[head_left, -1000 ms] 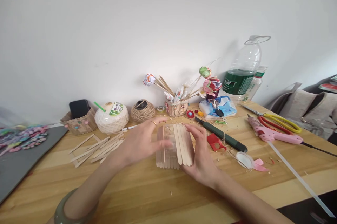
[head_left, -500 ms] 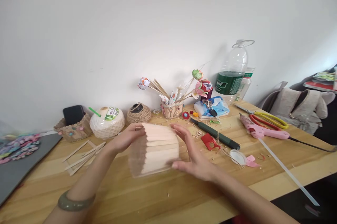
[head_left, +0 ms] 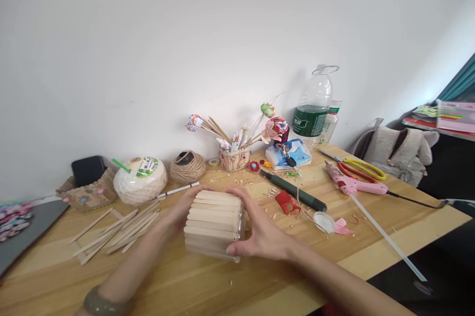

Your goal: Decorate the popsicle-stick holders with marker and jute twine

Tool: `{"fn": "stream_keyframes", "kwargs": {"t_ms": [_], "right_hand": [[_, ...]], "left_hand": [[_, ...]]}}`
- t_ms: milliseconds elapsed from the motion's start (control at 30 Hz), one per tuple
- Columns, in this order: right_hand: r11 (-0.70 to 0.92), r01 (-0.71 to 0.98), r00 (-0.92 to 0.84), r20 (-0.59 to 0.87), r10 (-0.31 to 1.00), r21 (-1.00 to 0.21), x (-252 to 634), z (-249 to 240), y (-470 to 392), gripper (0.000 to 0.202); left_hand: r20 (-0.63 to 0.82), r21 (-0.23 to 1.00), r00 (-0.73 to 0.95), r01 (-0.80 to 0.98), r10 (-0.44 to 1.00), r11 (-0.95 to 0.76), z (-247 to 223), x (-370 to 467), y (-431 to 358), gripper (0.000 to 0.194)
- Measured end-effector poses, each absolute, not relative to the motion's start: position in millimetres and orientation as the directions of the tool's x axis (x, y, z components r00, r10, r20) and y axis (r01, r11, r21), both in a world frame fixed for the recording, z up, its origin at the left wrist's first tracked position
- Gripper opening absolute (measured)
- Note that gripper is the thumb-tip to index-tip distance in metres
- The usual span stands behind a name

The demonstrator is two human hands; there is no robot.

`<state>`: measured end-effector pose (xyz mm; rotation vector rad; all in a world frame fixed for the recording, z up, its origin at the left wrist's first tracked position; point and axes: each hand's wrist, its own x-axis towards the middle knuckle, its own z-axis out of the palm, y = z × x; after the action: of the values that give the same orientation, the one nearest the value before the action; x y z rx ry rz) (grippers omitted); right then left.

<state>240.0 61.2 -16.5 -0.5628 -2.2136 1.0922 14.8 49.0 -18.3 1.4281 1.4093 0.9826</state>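
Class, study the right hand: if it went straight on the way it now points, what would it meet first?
The right hand would first meet the stick-covered container, whose right end it appears to hold; beyond that, depth is unclear.

Matt wooden sticks (head_left: 211, 214), plastic bottle (head_left: 313, 112) (glossy), rough twine ball (head_left: 191, 168)

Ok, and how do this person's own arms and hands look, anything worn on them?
Both the left forearm and right forearm are bare, with no sleeve in view. The left forearm carries a thick, rounded, grey-green bangle. The right hand wears no glove, and no ring shows on it. The left hand is blurred, its fingers mostly hidden.
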Motion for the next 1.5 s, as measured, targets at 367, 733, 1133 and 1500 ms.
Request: {"fn": "stream_keyframes", "kwargs": {"t_ms": [367, 733, 1133, 1500], "right_hand": [[0.515, 0.190, -0.672, 0.272, 0.689, -0.836, 231.3, -31.9, 72.0, 0.096], [0.507, 0.098, -0.725, 0.288, 0.626, -0.857, 231.1, -45.4, 79.0, 0.105], [0.738, 0.255, -0.736, 0.369, 0.567, -0.625, 226.2, -4.3, 83.0, 0.109], [0.605, 0.282, -0.604, 0.352, 0.715, -0.744, 226.3, -50.6, 125.0, 0.105]], "left_hand": [[0.154, 0.766, 0.329, 0.556, 0.932, -0.323, 30.7, 15.2, 15.4, 0.065], [0.236, -0.090, 0.477, 0.878, 0.846, -0.470, 1.0, 33.2, -2.8, 0.105], [0.316, -0.642, 0.623, 0.696, 0.715, -0.323, 22.0, 67.0, -3.4, 0.040], [0.650, 0.261, -0.131, 0.964, 0.748, -0.058, 0.8, -12.8, 61.9, 0.042]]}}
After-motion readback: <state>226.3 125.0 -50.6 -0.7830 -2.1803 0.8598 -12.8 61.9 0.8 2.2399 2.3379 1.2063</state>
